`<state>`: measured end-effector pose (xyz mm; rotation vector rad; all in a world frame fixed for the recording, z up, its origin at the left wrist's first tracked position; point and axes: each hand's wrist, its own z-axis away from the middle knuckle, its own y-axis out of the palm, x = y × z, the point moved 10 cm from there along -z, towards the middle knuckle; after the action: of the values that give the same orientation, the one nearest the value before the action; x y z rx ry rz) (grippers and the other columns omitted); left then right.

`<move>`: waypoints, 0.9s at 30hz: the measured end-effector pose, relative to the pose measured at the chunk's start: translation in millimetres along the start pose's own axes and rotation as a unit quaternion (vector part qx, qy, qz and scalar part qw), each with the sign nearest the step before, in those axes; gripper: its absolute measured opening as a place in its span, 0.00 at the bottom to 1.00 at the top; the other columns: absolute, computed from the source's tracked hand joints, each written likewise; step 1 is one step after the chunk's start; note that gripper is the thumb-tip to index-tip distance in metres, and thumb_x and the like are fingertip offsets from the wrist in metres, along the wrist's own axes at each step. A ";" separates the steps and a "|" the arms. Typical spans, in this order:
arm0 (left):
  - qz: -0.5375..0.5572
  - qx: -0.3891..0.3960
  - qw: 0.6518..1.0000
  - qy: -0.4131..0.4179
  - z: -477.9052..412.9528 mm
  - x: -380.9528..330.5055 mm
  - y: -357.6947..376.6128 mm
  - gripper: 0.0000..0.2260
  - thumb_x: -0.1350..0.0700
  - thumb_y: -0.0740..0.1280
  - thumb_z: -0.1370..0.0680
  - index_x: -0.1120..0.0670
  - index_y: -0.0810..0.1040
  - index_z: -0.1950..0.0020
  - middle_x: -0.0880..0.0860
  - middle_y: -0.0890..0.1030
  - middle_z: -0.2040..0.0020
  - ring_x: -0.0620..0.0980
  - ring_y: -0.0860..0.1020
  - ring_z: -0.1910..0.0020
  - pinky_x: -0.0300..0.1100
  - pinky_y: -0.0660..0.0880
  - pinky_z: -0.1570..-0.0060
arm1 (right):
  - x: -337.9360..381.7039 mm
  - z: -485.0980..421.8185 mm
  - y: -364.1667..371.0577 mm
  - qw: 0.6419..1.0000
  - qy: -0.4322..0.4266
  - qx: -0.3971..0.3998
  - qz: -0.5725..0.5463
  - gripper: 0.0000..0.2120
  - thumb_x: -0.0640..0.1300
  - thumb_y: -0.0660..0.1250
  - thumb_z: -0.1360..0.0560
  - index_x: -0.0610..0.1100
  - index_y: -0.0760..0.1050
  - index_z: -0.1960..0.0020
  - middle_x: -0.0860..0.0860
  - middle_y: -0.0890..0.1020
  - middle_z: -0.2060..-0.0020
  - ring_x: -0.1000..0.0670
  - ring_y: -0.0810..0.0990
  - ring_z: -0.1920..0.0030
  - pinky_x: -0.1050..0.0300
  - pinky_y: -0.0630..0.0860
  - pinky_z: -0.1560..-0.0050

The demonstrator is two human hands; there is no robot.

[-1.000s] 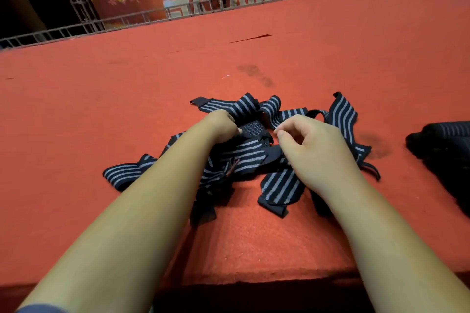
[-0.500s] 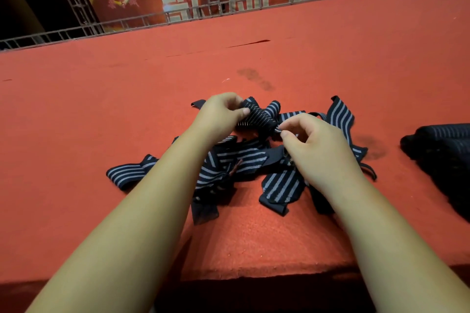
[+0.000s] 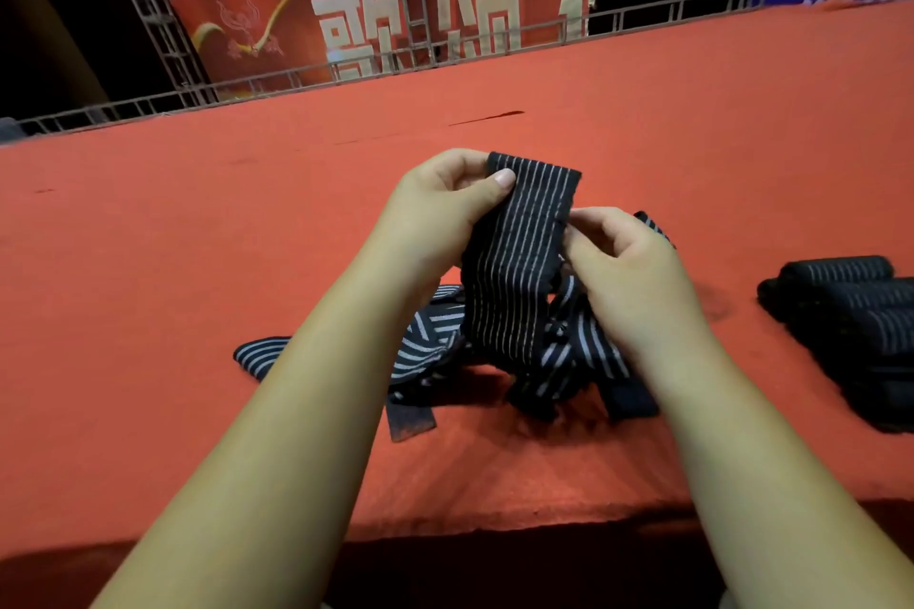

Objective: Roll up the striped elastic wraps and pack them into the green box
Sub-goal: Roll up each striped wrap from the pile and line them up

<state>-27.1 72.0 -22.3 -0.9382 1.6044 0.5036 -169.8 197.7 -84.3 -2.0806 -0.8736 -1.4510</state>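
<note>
A black elastic wrap with thin white stripes (image 3: pixel 519 262) is held up over the red carpeted surface, its top end level and the rest hanging down. My left hand (image 3: pixel 445 208) pinches its upper left edge with thumb on the front. My right hand (image 3: pixel 623 267) grips its right edge a little lower. Beneath them a tangled pile of striped wraps (image 3: pixel 425 346) lies on the carpet. Several rolled wraps (image 3: pixel 850 307) lie side by side at the right edge. No green box is in view.
The red carpet (image 3: pixel 198 287) reaches back to a low metal railing (image 3: pixel 346 74) with a red banner (image 3: pixel 376 20) behind it. Its front edge (image 3: pixel 494 524) drops off into dark just below my forearms.
Both hands have lifted one wrap end up out of the pile, from low on the carpet to well above it. The view has tilted upward.
</note>
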 end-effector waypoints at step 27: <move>0.203 -0.097 0.956 -0.188 75.4 91.1 -32.0 0.10 0.65 0.67 0.16 0.61 0.84 0.36 0.63 0.88 0.45 0.55 0.86 0.52 0.48 0.86 0.54 | -35.9 4.8 -19.6 0.982 0.074 0.104 0.140 0.03 0.52 0.76 0.21 0.55 0.88 0.52 0.55 0.90 0.57 0.48 0.88 0.54 0.43 0.83 0.51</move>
<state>41.8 82.2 -123.1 -0.6009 1.4101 1.0754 -189.5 206.0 -119.5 -1.8302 -0.6171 -1.2863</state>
